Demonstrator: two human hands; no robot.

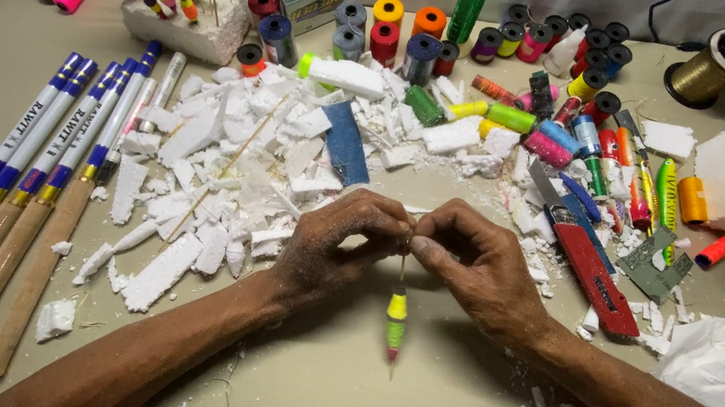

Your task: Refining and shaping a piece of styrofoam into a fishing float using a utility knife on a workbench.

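Note:
A small fishing float (396,321) with a yellow and green body and a red tip hangs upright on a thin stick between my hands. My left hand (336,246) and my right hand (474,265) both pinch the top of that stick with fingertips, knuckles almost touching, over the beige table (343,390). White foam scraps (204,169) lie in a heap just left and behind my left hand. A red utility knife (593,274) lies right of my right hand.
Several wooden-handled rods (32,187) lie at the left. A foam block (188,28) stuck with finished floats stands at the back left. Many coloured thread spools (415,43) crowd the back, a gold spool (718,66) at the far right, crumpled white paper (722,367) at right.

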